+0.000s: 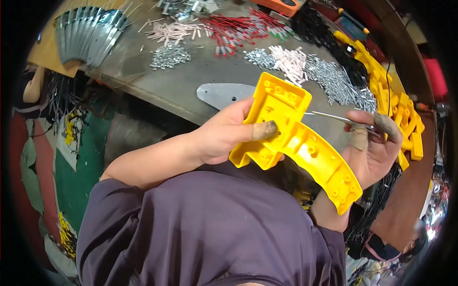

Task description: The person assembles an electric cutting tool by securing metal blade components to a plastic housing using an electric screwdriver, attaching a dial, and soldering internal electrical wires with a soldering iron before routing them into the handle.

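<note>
My left hand grips a yellow plastic housing half, its hollow side facing up. The thumb, wrapped in worn tape, presses on the inner wall, while the other fingers are mostly hidden beneath. The piece has a boxy end with small round posts and a curved, handle-like end reaching to the lower right. In my right hand is a pair of slim metal tweezers, pinched between taped fingers. Their points face left, close to the housing's edge. Behind the housing, a flat grey metal plate lies on the workbench.
Piles of screws, pale small tubes and red-wired parts cover the bench's far side. Fanned metal plates lie far left. Yellow housings and black cables are heaped right. Another person's arm shows far left.
</note>
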Demonstrator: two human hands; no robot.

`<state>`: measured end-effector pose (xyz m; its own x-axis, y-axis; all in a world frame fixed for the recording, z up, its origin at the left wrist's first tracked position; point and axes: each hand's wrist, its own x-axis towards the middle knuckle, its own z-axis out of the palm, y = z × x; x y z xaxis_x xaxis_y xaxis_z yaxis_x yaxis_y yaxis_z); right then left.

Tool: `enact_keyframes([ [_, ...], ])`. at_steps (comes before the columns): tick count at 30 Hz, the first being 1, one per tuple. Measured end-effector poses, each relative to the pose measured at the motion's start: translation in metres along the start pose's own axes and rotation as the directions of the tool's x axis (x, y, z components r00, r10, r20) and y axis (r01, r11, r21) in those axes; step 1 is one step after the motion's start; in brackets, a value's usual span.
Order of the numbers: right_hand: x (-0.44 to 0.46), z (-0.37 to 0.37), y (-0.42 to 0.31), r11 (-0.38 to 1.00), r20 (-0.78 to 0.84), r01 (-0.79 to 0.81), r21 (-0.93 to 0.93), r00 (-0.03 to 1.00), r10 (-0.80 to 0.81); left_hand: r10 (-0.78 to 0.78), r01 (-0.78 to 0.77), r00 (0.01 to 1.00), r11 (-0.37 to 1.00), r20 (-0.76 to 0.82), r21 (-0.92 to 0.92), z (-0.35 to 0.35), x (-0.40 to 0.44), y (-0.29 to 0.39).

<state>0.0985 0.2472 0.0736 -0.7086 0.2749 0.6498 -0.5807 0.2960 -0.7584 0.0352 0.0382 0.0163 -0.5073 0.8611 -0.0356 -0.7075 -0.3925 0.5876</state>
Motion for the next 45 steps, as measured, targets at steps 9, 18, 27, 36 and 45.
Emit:
enact_keyframes([
  [9,0.002,0.004,-0.005,0.939,0.256,0.155,-0.306,0.964,-0.076,0.016,-0.016,1.000,1.000,-0.002,-0.001,-0.001,0.000,-0.004],
  [18,-0.013,0.019,0.023,0.996,0.023,0.061,-0.061,0.998,-0.060,0.065,-0.079,0.989,0.992,-0.129,-0.099,-0.007,0.009,-0.002],
  [27,-0.005,0.015,0.014,0.886,0.463,0.423,-0.190,0.835,-0.299,0.160,-0.170,0.975,0.984,-0.151,-0.058,-0.004,0.011,0.000],
  [36,-0.009,0.031,0.012,0.948,0.200,0.305,-0.090,0.938,-0.283,0.163,-0.167,0.975,0.986,-0.150,-0.018,0.000,0.012,0.001],
  [45,-0.016,0.031,0.013,0.922,0.298,0.308,-0.235,0.925,-0.234,0.130,-0.130,0.977,0.991,-0.169,0.010,0.008,0.009,-0.004],
])
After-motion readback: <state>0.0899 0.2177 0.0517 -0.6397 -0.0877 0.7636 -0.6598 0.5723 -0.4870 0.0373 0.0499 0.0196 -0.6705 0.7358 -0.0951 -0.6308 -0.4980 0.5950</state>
